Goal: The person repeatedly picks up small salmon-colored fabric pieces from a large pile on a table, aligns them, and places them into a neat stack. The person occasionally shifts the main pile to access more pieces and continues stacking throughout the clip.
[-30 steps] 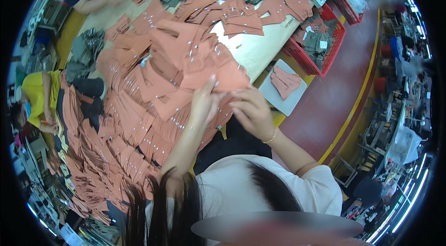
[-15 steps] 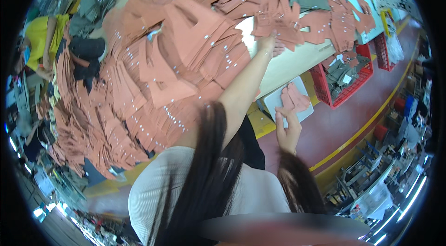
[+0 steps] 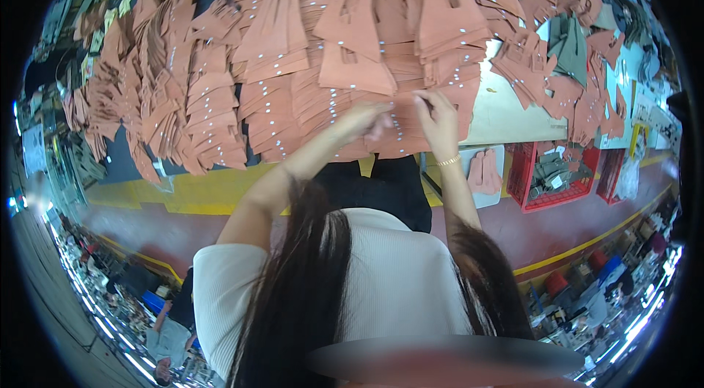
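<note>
From my remote seat I see both hands working at the near edge of the tabletop [image 3: 513, 120]. The left hand [image 3: 359, 120] and the right hand [image 3: 438, 113] are close together, fingers pinched on the same terracotta-coloured cut piece [image 3: 400, 140] at the front of the heap, just above the table's edge.

The risk I judge most likely is a slide. The stacks of cut pieces [image 3: 293, 72] lie fanned and overlapping like shingles, and several hang over the near edge; tugging one piece out from under its neighbours could drag the layers above it off onto the red floor [image 3: 557, 219]. Pinching two thin pieces at once is another easy slip, since they lie flush and share one colour. Long hair hanging forward could also hide the hands from me.

The pieces look like thin, flat, matte sheet material, fabric or synthetic leather; I cannot tell which. Most are trapezoid or tongue shaped with a slit, and carry small pale dots, perhaps stickers. A few grey-green pieces [image 3: 568, 39] lie further right. A red slatted plastic crate [image 3: 550, 201] sits on the floor below the tabletop, beside a pale tray [image 3: 480, 194] holding two more pieces.
</note>
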A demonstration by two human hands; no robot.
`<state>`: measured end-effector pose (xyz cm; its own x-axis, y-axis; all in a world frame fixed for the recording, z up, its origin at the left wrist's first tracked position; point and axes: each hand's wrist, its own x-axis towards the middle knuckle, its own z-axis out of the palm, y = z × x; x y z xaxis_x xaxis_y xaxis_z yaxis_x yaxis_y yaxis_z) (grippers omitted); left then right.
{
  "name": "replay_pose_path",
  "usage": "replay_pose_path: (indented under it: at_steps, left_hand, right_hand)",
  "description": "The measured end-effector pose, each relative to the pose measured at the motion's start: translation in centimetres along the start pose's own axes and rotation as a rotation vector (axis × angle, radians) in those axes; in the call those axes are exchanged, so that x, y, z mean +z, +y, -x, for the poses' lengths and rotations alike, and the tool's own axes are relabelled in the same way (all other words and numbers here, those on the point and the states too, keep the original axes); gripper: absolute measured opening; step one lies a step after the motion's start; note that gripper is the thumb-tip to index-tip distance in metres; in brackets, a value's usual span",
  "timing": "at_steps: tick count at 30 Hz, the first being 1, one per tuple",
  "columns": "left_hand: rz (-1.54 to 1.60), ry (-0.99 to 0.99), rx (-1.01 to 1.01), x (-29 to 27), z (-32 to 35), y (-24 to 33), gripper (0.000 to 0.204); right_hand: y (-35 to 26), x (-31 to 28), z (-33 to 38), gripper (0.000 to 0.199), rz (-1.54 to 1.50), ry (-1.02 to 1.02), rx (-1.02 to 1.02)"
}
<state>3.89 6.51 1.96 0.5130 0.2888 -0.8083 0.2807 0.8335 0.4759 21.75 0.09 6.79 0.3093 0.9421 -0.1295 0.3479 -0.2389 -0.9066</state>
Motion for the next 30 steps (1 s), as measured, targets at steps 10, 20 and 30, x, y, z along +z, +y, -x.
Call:
replay_pose_path:
  at_steps: [10, 20, 30]
  left_hand:
    - [0.399, 0.459, 0.132, -16.2, 14.8, -7.8, 0.034]
    - [0.649, 0.351, 0.353, -19.8, 10.5, -4.0, 0.026]
    - [0.840, 0.300, 0.425, -21.8, 6.3, 0.7, 0.027]
  right_hand:
    - [2.7, 11.8, -1.9, 0.054, 0.664, 0.135, -0.132]
    - [2.8, 12.0, -1.6, 0.054, 0.905, 0.161, -0.112]
    - [1.5, 11.9, -1.9, 0.050, 0.884, 0.196, -0.085]
